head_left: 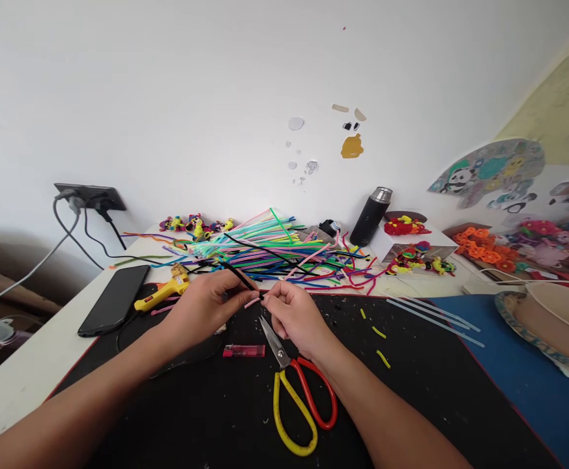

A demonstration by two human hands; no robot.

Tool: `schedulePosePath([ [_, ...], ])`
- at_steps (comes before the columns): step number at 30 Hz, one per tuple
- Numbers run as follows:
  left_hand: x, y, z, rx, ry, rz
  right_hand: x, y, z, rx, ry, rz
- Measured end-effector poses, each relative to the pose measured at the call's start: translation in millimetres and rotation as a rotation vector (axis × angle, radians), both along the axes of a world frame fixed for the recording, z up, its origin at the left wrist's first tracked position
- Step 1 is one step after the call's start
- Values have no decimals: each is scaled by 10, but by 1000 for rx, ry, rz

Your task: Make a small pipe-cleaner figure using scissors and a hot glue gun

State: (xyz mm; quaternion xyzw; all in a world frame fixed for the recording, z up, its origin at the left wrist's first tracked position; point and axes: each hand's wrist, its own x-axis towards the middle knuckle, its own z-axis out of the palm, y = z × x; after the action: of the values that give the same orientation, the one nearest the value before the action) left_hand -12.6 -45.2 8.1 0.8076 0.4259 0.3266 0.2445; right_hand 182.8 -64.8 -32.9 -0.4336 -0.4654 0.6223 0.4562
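Note:
My left hand (210, 306) is closed in a pinch on a black pipe cleaner (238, 273), which slants up and back from the fingers. My right hand (296, 319) pinches a pink pipe cleaner (308, 262) close to the left fingertips; its short pink end pokes out between the hands. The two stems meet at the fingertips, where the exact join is hidden. Just below the right hand lie scissors (281, 358) with one yellow and one red handle, blades nearly together. A pink lighter (244, 351) rests on the black mat (206, 404) below the left hand.
Behind the hands spreads a pile of coloured pipe cleaners (264, 244). A yellow glue gun (164, 290) and a phone (113, 301) lie left. At right are yellow snippets (379, 332), glue sticks (440, 316), a black flask (371, 216) and a round basket (513, 312).

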Motion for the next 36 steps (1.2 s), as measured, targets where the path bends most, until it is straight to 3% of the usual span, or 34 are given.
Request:
schedulePosePath([
  [5,58,-77,-18,185,139,-85,-35,11,-43,-43,16,-21],
  [8,64,-70,-12,82,46,-27,-26,17,-36,-27,35,-36],
  [13,50,3,0,-241,-164,181,34,21,11,27,111,-34],
  [17,82,35,-2,-437,-396,199,57,13,29,91,59,-50],
  [21,110,32,-20,-482,-474,196,26,-6,18,151,12,-38],
  [36,122,12,-102,-546,-388,183,8,-21,33,191,-32,-83],
])
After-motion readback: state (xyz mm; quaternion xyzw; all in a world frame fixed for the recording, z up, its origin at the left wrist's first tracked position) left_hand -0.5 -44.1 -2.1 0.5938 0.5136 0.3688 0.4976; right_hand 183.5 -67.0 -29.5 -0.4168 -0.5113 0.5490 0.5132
